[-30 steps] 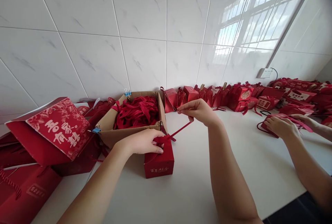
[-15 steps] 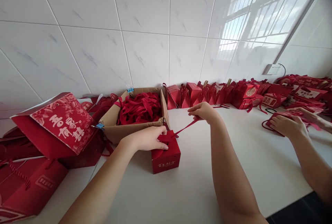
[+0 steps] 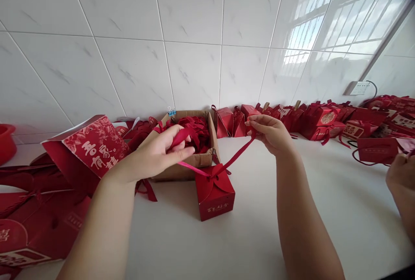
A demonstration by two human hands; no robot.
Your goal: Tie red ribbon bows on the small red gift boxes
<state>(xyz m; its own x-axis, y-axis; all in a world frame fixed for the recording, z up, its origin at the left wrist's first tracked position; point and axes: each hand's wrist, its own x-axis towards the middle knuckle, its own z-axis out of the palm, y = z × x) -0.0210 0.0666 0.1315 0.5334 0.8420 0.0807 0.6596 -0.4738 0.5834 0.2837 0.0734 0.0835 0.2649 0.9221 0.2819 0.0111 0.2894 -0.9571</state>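
A small red gift box (image 3: 215,193) with petal flaps stands on the white counter in front of me. A red ribbon (image 3: 233,157) runs through its top and rises to both sides. My left hand (image 3: 155,152) is closed on the ribbon's left end, raised above the box. My right hand (image 3: 270,133) pinches the right end, up and to the right of the box. Both ribbon ends are pulled taut in a V.
A cardboard box (image 3: 191,161) full of red ribbons sits behind the gift box. A large red gift bag (image 3: 87,150) lies at left, flat red bags below it. Several finished red boxes (image 3: 292,117) line the tiled wall. Another person's hand (image 3: 400,176) shows at right.
My left hand left the box top and lifted with the ribbon's left end. My right hand rose slightly. The other person's hands drew back toward the right edge.
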